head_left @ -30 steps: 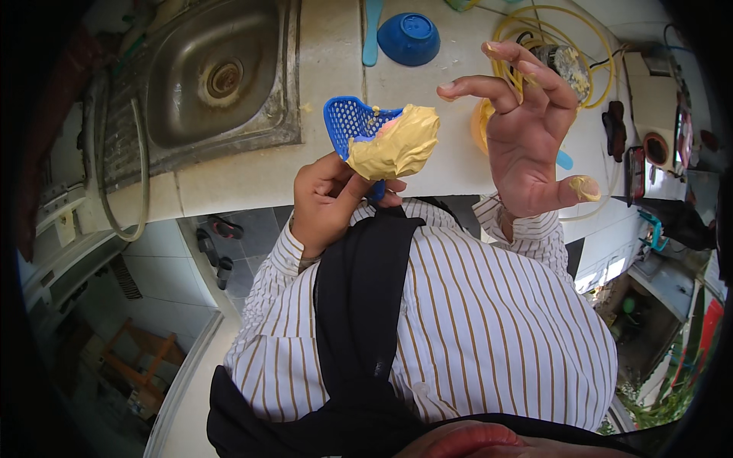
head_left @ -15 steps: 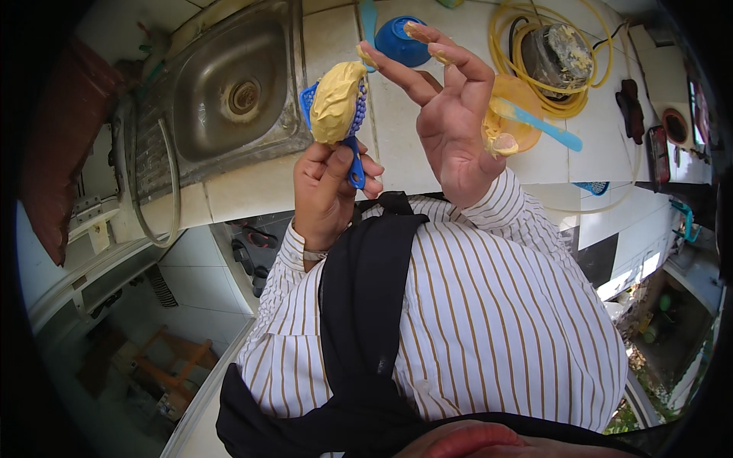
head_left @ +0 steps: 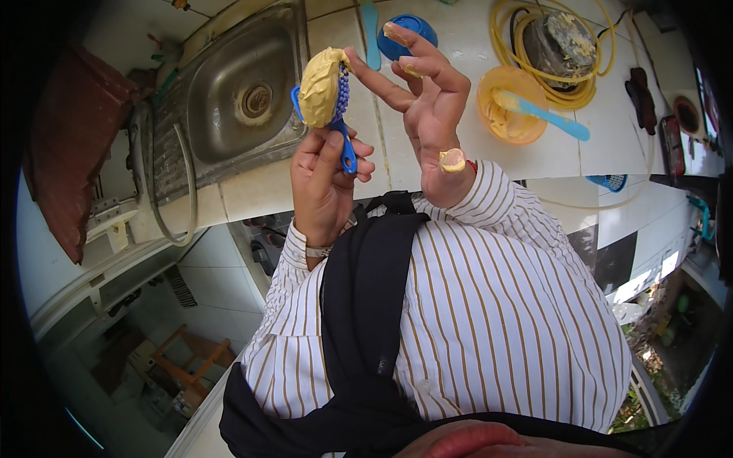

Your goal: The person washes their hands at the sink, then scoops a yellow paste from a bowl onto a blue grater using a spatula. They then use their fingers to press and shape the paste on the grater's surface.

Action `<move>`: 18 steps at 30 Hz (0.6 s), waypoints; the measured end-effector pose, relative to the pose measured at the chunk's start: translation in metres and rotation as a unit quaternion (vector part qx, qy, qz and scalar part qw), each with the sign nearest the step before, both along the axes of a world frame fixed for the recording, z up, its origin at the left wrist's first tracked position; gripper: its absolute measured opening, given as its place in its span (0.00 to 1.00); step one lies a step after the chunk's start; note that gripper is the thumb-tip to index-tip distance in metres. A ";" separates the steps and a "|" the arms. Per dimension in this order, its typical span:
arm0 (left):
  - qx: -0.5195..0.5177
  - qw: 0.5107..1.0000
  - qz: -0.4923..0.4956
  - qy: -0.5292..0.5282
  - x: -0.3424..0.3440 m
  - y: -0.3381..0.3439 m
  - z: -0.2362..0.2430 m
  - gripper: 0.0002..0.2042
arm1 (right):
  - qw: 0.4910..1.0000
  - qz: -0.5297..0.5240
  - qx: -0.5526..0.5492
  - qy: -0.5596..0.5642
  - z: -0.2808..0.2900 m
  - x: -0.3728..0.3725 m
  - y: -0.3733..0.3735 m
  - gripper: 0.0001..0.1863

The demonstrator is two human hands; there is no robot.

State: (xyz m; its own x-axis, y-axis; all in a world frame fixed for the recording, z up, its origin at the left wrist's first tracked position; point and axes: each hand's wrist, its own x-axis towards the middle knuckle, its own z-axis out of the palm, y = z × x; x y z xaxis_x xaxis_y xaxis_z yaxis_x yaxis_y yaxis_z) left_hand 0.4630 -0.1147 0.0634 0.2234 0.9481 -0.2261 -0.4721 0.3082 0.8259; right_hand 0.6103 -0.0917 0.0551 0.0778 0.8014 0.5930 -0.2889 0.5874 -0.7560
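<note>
My left hand (head_left: 319,175) is closed round the handle of a blue brush (head_left: 348,156), held upright above the counter's front part. Thick yellow cream (head_left: 319,88) covers one side of the brush head; knobby blue bristles show along its right edge. With fingers spread, my right hand (head_left: 437,114) is beside it, holding nothing. Its index fingertip appears to touch the cream's upper right edge. Yellow smears coat several of its fingertips and the thumb. To its right stands an orange bowl (head_left: 489,131) with yellow cream inside and a light-blue spatula (head_left: 557,122) resting in it.
A steel sink (head_left: 210,153) lies at the left, with a pale hose (head_left: 188,183) by it. On the tiled counter are a blue bowl (head_left: 421,29), a light-blue utensil (head_left: 371,34) and a coiled yellow hose (head_left: 500,23) round a smeared grey object (head_left: 561,49).
The brush has shifted slightly left and up with my left hand. My right hand has moved left and turned; its index fingertip stays at the cream's edge, and the orange bowl is less covered.
</note>
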 end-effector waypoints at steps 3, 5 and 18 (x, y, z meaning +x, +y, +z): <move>0.006 1.000 -0.008 0.008 0.000 -0.001 0.001 0.11 | 0.999 -0.017 0.033 -0.019 0.001 0.001 -0.004 0.41; -0.009 1.000 -0.013 -0.013 0.000 -0.003 0.005 0.11 | 0.997 -0.028 0.065 -0.043 0.001 0.011 -0.006 0.41; 0.031 0.976 -0.141 -0.162 0.018 -0.001 0.020 0.09 | 0.948 -0.096 -0.001 0.303 0.049 0.019 -0.005 0.30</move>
State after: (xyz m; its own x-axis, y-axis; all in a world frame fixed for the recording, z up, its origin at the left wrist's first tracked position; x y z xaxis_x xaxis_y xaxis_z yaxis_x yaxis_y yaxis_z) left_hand 0.4807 -0.1160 0.0837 0.5283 0.8479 -0.0435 -0.6150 0.4175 0.6689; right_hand 0.6292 -0.0968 0.1036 0.5484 0.7391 0.3910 -0.5578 0.6718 -0.4874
